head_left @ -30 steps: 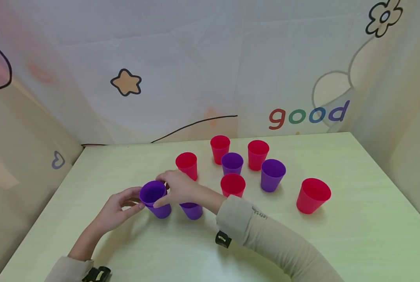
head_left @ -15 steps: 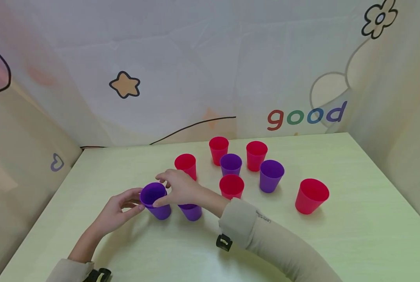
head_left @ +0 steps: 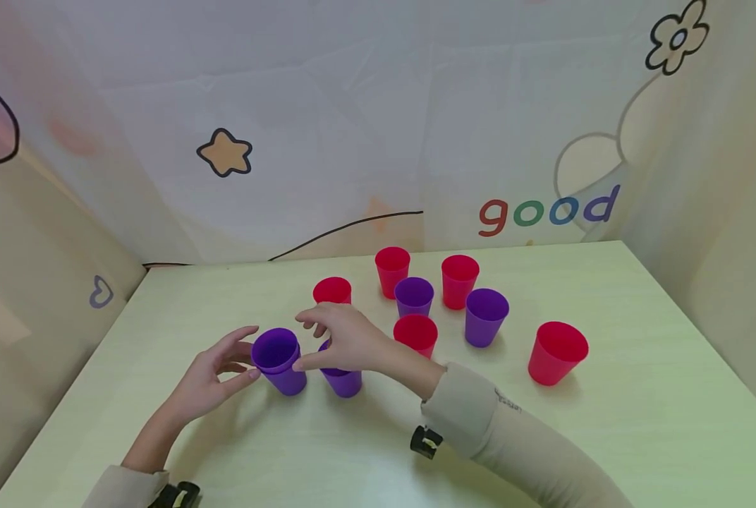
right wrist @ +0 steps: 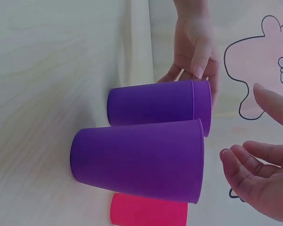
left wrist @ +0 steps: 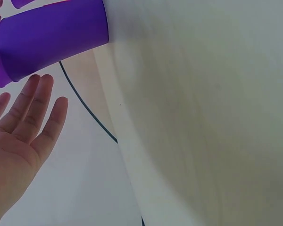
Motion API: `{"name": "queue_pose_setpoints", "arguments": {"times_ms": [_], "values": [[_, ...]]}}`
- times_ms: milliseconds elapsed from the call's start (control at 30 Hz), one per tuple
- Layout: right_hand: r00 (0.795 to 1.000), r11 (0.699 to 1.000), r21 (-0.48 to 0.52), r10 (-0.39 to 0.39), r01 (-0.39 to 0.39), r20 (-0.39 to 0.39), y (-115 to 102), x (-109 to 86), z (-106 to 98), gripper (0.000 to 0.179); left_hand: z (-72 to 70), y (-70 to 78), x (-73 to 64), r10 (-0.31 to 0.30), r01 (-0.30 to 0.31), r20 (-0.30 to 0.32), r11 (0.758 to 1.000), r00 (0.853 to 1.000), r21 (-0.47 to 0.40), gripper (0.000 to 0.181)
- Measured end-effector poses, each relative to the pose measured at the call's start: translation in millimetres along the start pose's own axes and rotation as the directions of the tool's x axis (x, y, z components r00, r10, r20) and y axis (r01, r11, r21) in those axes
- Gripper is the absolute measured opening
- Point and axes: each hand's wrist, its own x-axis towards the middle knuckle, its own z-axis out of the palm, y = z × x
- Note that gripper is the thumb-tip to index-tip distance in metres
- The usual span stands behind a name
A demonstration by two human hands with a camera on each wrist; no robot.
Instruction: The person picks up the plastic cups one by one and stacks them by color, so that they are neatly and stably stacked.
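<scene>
Two nested purple cups [head_left: 285, 381] stand upright at the left, one rim just above the other. My left hand [head_left: 216, 374] is at their left side, fingers loosely spread; in the left wrist view its fingers [left wrist: 54, 125] stand apart from the stack. Whether the thumb touches the cup cannot be told. Right of the stack is a single purple cup [right wrist: 137, 162], partly hidden in the head view by my right hand [head_left: 352, 342]. That hand hovers above it, thumb and fingers apart and holding nothing. A red cup [head_left: 332, 289] stands behind the right hand.
Farther right stand red cups [head_left: 393, 271] at the back, two purple cups [head_left: 486, 317] among them, and a red cup [head_left: 557, 353] alone at the right. All are upright on the pale table [head_left: 638, 437]. A printed cloth [head_left: 327, 141] hangs behind.
My right hand has come away from the nested cups and shifted right, toward the single purple cup. The left hand stays beside the stack, its index finger raised a little.
</scene>
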Motion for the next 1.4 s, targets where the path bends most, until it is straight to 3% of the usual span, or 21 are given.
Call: {"name": "queue_pose_setpoints", "arguments": {"times_ms": [333,633,800,1400], "values": [[0.999,1.000,-0.006,0.009,-0.009,-0.048,5,-20.7,-9,0.058,0.9,0.2,0.7,-0.013,0.012,-0.017,0.999,1.000,-0.041,0.048],[0.994,0.996,0.068,0.068,-0.063,-0.087,8,-40.5,-13,0.058,2.0,0.0,0.2,-0.014,0.013,-0.020,0.999,1.000,-0.029,0.041],[0.992,0.995,0.089,0.051,-0.041,-0.119,11,-48.6,-13,0.056,1.7,0.7,0.0,-0.018,0.018,-0.014,1.000,1.000,-0.018,0.041],[0.968,0.985,0.102,0.157,-0.139,-0.195,21,-57.6,0,0.060,0.6,1.0,0.6,-0.023,0.023,-0.010,1.000,1.000,-0.003,0.040]]}}
